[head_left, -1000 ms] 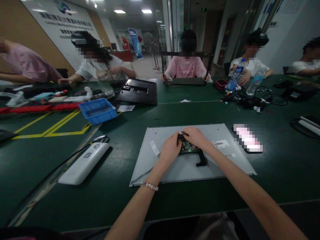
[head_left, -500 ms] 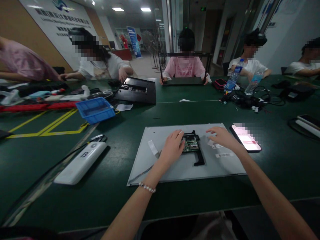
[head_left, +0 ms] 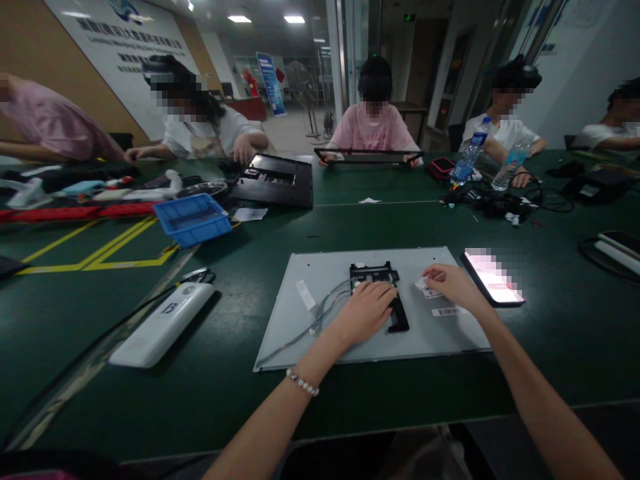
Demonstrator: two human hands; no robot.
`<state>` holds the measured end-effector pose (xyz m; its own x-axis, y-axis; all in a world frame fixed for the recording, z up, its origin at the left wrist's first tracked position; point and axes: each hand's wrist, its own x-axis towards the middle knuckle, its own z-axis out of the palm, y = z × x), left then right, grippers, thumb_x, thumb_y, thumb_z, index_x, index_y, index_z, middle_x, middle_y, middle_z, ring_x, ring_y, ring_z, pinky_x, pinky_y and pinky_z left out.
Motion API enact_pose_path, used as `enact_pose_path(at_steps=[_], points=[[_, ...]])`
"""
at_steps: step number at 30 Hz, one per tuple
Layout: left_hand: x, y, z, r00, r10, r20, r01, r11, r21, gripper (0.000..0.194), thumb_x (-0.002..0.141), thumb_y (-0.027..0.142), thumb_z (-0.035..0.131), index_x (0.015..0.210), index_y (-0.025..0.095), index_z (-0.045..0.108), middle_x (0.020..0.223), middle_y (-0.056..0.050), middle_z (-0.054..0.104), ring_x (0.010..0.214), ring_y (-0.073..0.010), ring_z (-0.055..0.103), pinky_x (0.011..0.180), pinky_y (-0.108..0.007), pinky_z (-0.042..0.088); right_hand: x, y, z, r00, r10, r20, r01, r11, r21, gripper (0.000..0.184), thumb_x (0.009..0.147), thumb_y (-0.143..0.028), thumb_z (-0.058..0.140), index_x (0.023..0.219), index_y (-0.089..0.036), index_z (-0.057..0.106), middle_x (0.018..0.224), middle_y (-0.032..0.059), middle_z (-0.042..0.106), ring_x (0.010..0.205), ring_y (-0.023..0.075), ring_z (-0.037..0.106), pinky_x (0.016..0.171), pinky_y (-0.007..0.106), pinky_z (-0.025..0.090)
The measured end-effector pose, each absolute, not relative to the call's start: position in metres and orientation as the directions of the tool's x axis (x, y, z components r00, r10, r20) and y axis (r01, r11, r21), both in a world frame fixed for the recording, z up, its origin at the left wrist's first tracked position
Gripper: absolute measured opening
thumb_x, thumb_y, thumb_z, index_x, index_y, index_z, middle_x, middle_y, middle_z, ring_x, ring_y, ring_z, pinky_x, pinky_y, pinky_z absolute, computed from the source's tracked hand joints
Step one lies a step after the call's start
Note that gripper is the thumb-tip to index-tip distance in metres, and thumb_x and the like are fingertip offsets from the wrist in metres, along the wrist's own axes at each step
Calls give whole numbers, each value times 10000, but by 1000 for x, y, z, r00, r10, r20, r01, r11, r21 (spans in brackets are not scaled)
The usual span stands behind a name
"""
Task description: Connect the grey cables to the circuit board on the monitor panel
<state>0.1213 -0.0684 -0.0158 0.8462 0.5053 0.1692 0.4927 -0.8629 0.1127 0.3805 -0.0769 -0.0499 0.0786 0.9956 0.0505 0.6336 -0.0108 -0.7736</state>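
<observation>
A flat grey-white panel [head_left: 295,320] lies on the green table, with a black plastic bracket [head_left: 399,315] near its middle. The circuit board set in that bracket is mostly covered by my left hand [head_left: 367,308], which rests across it with fingers stretched out. Thin grey cables [head_left: 327,303] run from the board to the panel's lower left corner. At the panel's right side, my right hand [head_left: 454,287] has thumb and finger pinched together just over a small white label [head_left: 424,287]; what sits between the fingertips is too small to make out. Below it is a barcode sticker [head_left: 445,312].
A lit phone [head_left: 493,277] lies right of the panel, a white power bank [head_left: 165,327] with a cable to the left. Beyond stand a blue bin [head_left: 193,223], a black casing [head_left: 275,181] and water bottles [head_left: 470,153]. Several people sit across the table, one holding a black frame [head_left: 370,158].
My left hand has moved down and right over the board, uncovering the cables. My right hand has closed from spread fingers into a pinch by the label. The person opposite has lowered the black frame.
</observation>
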Motion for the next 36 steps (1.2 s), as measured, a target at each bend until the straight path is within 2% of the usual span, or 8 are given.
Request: enact_pose_path(at_steps=[3,7,11,16,23,26,31,36], points=[[122,-67,-16,836,520,176,503,-854,136,356,923,217,392,1277,204,429,1289,-64,512,1209,-193,447,1040,-383,299,367,-79,-47,127,991,-39,352,-82,-932,219,733,-270,607,930,-182,640,815,44,659,674,158,649,544,245,508],[124,-67,-16,825,538,176,517,-842,152,374,925,275,413,1290,195,417,1281,-66,521,1184,-202,464,1028,-381,310,347,-79,-50,86,992,-95,170,-109,-979,259,751,-283,598,982,-175,644,819,48,668,717,151,663,587,237,530],[124,-66,-17,819,546,174,527,-837,145,455,915,374,445,1323,184,382,1306,-83,502,1182,-226,464,1018,-392,313,340,-76,-60,86,989,-119,186,-133,-974,203,748,-281,600,908,-166,652,803,57,682,695,162,675,540,232,529],[125,-65,-19,823,543,165,529,-840,122,446,929,374,422,1331,188,373,1301,-83,507,1182,-227,463,1003,-381,319,342,-75,-65,53,987,-153,244,-161,-956,168,725,-269,622,866,-179,620,771,37,682,669,170,682,466,206,504],[127,-66,-20,816,552,171,536,-834,133,445,933,374,417,1339,197,367,1301,-80,505,1178,-224,463,997,-376,318,349,-76,-56,49,990,-130,230,-138,-963,210,731,-293,609,909,-182,628,813,49,687,705,171,676,465,197,470],[127,-65,-19,821,549,160,532,-836,135,446,935,377,411,1341,197,366,1298,-82,506,1175,-226,464,991,-380,320,349,-75,-58,12,992,-126,302,-123,-945,218,733,-300,602,909,-178,645,783,46,694,686,170,669,449,198,442],[128,-66,-18,835,529,154,521,-849,91,423,938,376,410,1324,205,388,1296,-77,498,1170,-233,454,982,-380,328,345,-73,-66,-16,999,-43,404,-33,-914,153,718,-270,611,829,-178,661,707,19,690,630,149,650,596,249,500],[132,-70,-20,827,537,169,541,-841,21,338,939,335,404,1259,237,449,1295,-70,489,1173,-242,442,1012,-428,293,341,-75,-66,-19,999,41,502,45,-863,127,731,-263,606,820,-193,664,715,13,687,636,150,642,630,261,501]])
